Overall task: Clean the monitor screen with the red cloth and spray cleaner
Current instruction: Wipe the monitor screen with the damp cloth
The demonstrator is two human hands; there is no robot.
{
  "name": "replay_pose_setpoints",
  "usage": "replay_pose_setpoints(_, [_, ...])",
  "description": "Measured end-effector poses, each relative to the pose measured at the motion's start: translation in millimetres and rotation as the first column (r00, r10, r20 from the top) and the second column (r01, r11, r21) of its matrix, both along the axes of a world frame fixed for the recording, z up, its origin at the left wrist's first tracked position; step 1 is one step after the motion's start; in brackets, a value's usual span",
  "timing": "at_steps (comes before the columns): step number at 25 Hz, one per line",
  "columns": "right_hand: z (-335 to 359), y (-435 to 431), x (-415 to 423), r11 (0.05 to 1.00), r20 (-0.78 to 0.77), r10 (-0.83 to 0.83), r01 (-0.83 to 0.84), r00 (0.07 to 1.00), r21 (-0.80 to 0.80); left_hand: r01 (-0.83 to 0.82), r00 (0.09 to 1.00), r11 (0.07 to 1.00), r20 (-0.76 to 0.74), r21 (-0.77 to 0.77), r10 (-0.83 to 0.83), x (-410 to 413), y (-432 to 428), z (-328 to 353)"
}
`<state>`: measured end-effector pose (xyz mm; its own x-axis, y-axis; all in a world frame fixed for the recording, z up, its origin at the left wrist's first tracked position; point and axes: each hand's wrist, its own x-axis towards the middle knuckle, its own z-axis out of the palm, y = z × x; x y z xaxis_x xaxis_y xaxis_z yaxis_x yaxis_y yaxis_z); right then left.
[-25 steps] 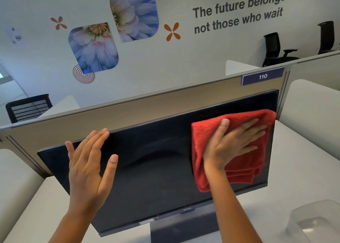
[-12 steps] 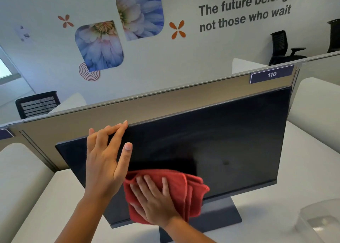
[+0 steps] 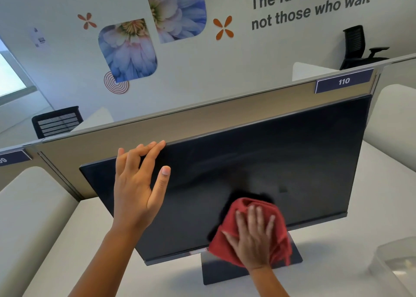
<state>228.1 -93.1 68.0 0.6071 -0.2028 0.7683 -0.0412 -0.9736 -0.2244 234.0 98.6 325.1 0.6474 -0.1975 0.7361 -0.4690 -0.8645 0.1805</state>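
Red cloth [image 3: 280, 236] lay bunched low on the monitor [image 3: 270, 157], near its bottom edge. My right hand [image 3: 252, 240] pressed it flat, fingers straight and spread. Left hand [image 3: 137, 184] open, fingertips touching the top edge, thumb out.

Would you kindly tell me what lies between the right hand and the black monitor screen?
The crumpled red cloth lies there: the right hand presses it against the lower part of the black monitor screen, seen in the head view.
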Motion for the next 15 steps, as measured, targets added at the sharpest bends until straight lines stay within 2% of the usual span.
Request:
replay_pose_setpoints(2, [3,-33,-1,0.967,-0.01,-0.128,0.127,0.992,0.223,-0.003,1.0,1.0,0.014,0.0,0.003,1,0,-1])
replay_pose_setpoints(3, [7,-49,-2,0.91,-0.024,-0.196,0.191,0.98,0.368,-0.003,1.0,1.0,0.02,0.0,0.003,2,-1,-1])
replay_pose_setpoints(5, [17,-79,-2,0.724,-0.062,-0.305,0.274,0.95,0.634,-0.003,1.0,1.0,0.03,-0.008,0.003,2,-2,-1])
replay_pose_setpoints(7, [30,-107,2,0.543,-0.07,-0.37,0.277,0.926,0.792,-0.004,0.999,1.0,0.039,-0.022,0.005,3,-4,-2])
replay_pose_setpoints(8, [37,-118,5,0.484,-0.063,-0.388,0.262,0.919,0.835,-0.007,0.999,1.0,0.042,-0.03,0.008,4,-4,-3])
replay_pose_setpoints(10, [50,-128,13,0.425,-0.022,-0.414,0.214,0.91,0.88,-0.013,0.999,0.999,0.044,-0.043,0.015,5,-4,-5])
replay_pose_setpoints(15, [56,-104,15,0.417,-0.009,-0.375,0.177,0.927,0.892,-0.015,0.998,0.998,0.053,-0.066,0.018,6,-5,-6])
